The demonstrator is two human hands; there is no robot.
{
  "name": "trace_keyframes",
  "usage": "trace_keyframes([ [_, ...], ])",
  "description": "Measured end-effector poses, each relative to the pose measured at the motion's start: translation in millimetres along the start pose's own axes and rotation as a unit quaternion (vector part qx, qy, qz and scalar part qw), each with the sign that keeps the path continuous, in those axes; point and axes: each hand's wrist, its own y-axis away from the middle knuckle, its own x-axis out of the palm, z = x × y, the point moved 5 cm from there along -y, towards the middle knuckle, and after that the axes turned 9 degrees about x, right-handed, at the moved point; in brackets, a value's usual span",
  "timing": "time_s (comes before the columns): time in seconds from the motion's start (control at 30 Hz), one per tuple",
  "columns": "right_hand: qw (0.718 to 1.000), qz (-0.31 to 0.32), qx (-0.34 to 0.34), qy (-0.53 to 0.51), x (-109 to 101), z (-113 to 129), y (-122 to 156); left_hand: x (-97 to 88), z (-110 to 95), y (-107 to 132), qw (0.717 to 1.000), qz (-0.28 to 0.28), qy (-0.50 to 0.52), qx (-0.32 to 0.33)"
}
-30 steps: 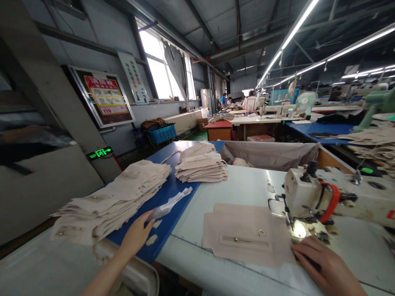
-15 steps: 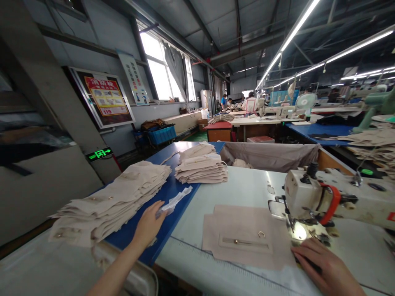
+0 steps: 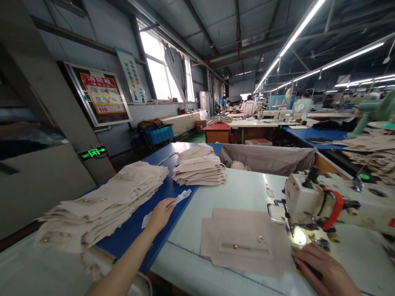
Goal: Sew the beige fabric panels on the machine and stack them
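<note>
My left hand is closed over a crumpled white translucent strip above the blue tabletop; the strip shows on both sides of the hand. At the sewing machine, my right hand rests by the lit needle area with its fingers curled. Something dark shows under that palm, too hidden to name. Its fingertips touch the right edge of a flat beige fabric panel, which carries a zipper in a rectangular frame and a small metal ring.
To the left lies a long stack of beige panels. A second stack sits farther back on the blue tabletop. Behind the white worktable is a cloth-lined bin. A ruler scale runs along the front.
My left hand has moved forward and right along the white strip, whose other end now shows behind the hand. My right hand and the panel stay nearly still; the view has shifted slightly.
</note>
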Motion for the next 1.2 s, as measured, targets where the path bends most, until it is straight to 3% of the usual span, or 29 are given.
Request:
trace_keyframes([
  [0.6,1.0,0.01,0.0,0.01,3,-8,4,-4.8,-18,7,0.999,-0.032,-0.033,0.028],
  [1.2,1.0,0.015,0.003,0.004,1,-6,2,-8.4,-19,10,0.996,-0.052,-0.051,0.051],
])
